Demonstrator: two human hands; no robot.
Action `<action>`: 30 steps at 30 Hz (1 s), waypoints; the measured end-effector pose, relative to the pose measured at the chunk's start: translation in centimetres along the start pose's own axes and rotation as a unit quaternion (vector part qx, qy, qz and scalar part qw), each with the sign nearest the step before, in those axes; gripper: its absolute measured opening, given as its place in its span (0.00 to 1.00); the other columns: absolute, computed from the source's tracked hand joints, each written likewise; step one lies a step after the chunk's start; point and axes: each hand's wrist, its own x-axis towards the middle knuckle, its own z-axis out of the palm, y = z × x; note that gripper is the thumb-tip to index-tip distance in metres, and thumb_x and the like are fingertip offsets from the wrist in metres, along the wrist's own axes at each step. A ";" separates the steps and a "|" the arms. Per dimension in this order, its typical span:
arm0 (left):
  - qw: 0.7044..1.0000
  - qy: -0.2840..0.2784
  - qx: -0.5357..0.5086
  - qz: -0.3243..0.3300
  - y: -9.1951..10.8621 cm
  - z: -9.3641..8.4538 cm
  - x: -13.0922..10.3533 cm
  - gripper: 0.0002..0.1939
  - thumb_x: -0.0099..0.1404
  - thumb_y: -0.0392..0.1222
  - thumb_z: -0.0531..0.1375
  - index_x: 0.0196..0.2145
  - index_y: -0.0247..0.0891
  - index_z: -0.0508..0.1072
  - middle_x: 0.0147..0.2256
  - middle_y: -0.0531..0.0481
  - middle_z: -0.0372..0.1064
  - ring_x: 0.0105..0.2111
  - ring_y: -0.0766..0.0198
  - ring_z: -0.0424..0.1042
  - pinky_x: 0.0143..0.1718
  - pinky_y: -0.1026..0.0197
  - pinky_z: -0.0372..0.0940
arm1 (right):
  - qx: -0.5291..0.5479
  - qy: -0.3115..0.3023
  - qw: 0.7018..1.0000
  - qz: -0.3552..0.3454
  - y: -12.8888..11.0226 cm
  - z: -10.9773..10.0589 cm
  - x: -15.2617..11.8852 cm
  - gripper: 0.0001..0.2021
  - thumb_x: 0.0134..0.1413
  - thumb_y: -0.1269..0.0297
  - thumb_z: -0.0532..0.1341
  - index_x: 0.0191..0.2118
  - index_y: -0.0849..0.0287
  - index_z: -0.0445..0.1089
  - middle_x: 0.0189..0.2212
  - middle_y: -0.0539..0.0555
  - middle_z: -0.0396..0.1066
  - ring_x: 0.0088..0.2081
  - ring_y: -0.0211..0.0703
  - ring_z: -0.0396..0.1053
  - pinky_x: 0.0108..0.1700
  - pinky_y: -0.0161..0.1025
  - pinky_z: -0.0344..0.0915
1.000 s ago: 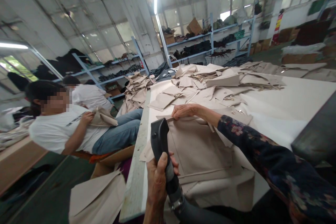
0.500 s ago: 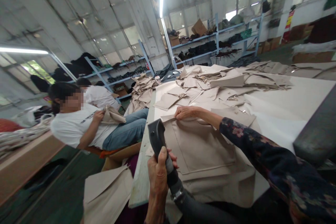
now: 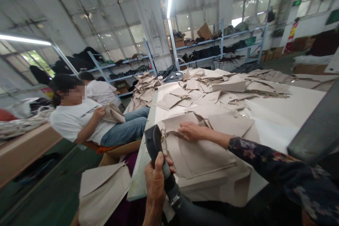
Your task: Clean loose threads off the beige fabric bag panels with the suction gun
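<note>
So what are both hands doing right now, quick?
Left hand: closed around the black nozzle.
Right hand: fingers curled on the beige cloth; can't tell if it's gripping.

The cloth pieces (image 3: 203, 157) are a plain beige, and the table (image 3: 280, 107) beneath them is white with a pale grey-green edge. The nozzle (image 3: 153, 140) is black, its hose (image 3: 196, 213) dark grey with a silvery clamp (image 3: 174, 199). A dark navy sleeve (image 3: 259, 155) carries a floral pattern with pink blooms. The seated person wears a white shirt (image 3: 70, 118) with dark lettering and blue jeans (image 3: 125, 130). The shelf frames (image 3: 221, 40) are light blue, the floor (image 3: 62, 169) dark green.
</note>
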 end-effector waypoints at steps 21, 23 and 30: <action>0.998 0.024 -0.031 -0.056 -0.4 -1.4 -1.1 0.24 0.53 0.60 0.63 0.31 0.33 0.70 0.19 0.51 0.68 0.15 0.67 0.65 0.13 0.68 0.56 | -0.063 0.151 0.984 0.073 2.7 -5.8 8.1 0.07 0.51 0.66 0.58 0.28 0.63 0.70 0.25 0.54 0.67 0.29 0.40 0.60 0.31 0.36 0.50; 0.998 0.023 -0.032 -0.055 -0.4 -1.3 -1.2 0.24 0.54 0.60 0.62 0.30 0.33 0.71 0.18 0.51 0.68 0.14 0.67 0.65 0.13 0.68 0.56 | -0.077 0.210 0.971 0.081 1.6 -8.0 7.8 0.07 0.54 0.67 0.57 0.32 0.64 0.69 0.28 0.58 0.68 0.32 0.43 0.61 0.33 0.38 0.50; 0.999 0.020 -0.034 -0.025 -0.3 -1.2 -1.7 0.26 0.51 0.62 0.63 0.29 0.32 0.71 0.17 0.50 0.69 0.13 0.66 0.65 0.14 0.66 0.57 | -0.109 0.349 0.926 0.090 -1.8 -12.7 6.4 0.10 0.62 0.68 0.50 0.39 0.64 0.67 0.37 0.63 0.68 0.36 0.48 0.62 0.35 0.40 0.49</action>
